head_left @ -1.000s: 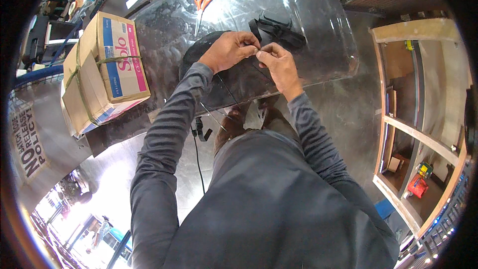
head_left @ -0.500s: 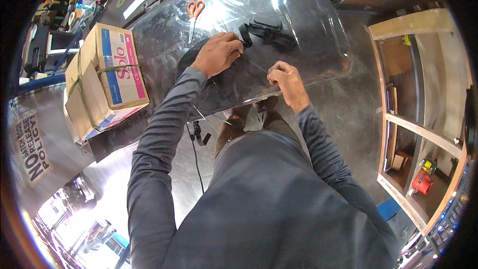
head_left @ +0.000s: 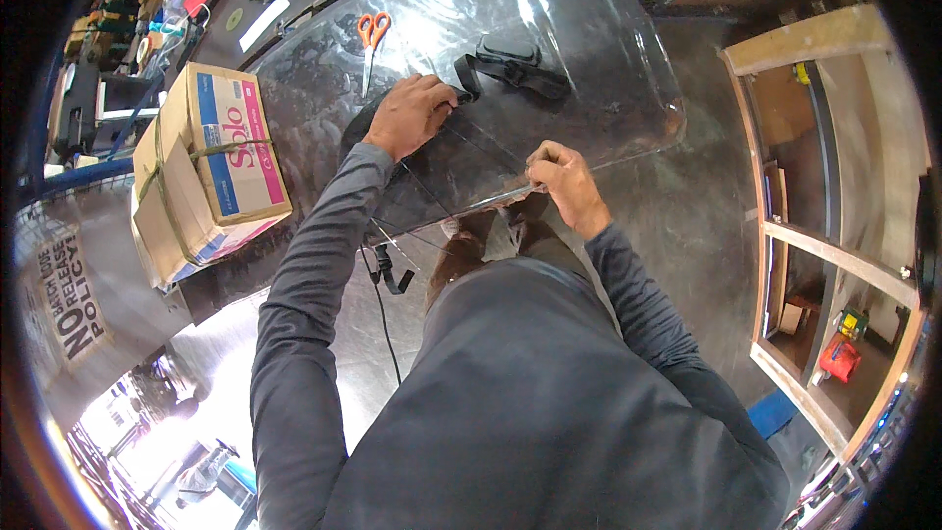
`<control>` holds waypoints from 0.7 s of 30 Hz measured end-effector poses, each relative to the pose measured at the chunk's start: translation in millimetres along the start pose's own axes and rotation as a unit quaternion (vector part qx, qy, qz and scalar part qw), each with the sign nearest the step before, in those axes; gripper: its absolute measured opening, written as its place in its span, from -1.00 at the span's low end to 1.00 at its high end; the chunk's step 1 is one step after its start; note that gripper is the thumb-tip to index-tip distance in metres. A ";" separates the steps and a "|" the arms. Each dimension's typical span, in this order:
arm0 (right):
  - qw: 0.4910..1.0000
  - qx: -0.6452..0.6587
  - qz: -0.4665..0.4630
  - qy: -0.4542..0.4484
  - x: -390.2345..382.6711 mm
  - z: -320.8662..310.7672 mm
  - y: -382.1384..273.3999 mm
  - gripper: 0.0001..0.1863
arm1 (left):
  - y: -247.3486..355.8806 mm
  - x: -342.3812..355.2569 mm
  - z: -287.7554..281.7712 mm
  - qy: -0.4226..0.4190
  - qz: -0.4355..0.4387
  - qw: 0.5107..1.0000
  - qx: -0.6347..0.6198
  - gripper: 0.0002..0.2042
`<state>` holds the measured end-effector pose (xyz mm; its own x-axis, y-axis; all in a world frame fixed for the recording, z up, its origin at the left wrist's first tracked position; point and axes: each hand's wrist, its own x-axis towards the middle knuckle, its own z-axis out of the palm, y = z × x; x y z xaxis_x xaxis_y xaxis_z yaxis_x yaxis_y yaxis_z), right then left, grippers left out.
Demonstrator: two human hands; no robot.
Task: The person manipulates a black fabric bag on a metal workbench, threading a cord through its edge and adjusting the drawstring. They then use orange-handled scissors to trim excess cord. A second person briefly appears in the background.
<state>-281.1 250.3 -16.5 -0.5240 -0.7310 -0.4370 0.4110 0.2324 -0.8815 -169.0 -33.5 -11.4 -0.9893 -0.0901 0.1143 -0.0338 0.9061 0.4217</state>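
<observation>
My left hand (head_left: 410,116) is closed over part of a black strapped item on the plastic-covered table, its fingertips pressed together at the item's edge. From under that hand a black strap (head_left: 469,71) curls to the right toward a bulky black padded part (head_left: 510,51). A thin dark thread (head_left: 488,144) stretches taut between the two hands. Its end is pinched in my right hand (head_left: 564,182), held just beyond the table's near edge. Whether a needle is in those fingers is too small to make out. Orange-handled scissors (head_left: 372,39) lie beyond my left hand.
A cardboard box (head_left: 231,152) tied with green string stands at the left. Papers (head_left: 265,22) lie at the back left. Below the near edge hang a black buckled strap (head_left: 392,275) and a cord. A wooden-framed rack (head_left: 834,255) stands to the right.
The view has shifted a little. The black padded part now sits higher and more upright beside the strap. The thread remains taut between my hands.
</observation>
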 end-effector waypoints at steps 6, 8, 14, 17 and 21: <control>0.999 -0.021 -0.002 -0.025 -2.7 -12.2 7.3 -0.92 | 1.6 -8.3 -3.4 0.025 -0.039 0.999 -0.005 -0.85; 1.000 -0.013 -0.010 -0.018 -6.1 -15.6 2.1 -0.93 | 2.9 -14.9 -8.1 0.039 -0.075 0.996 -0.009 -0.83; 0.995 0.092 0.015 -0.019 -0.3 -16.5 -3.1 -0.93 | -8.6 -41.3 -14.6 0.025 -0.165 0.986 0.020 -0.77; 0.992 0.116 0.034 -0.026 5.5 -21.8 -3.5 -0.93 | -2.8 -36.5 -16.1 0.067 -0.158 0.985 0.026 -0.77; 0.988 0.148 0.014 -0.028 5.4 -16.8 -19.6 -0.95 | 27.5 -9.2 -7.6 0.074 -0.067 0.995 0.024 -0.79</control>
<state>-304.5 252.6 -4.6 -0.4701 -0.7631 -0.4434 0.6297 0.0620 -0.7743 -159.8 -10.9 6.0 -0.9438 -0.2677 0.1938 -0.1737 0.9006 0.3984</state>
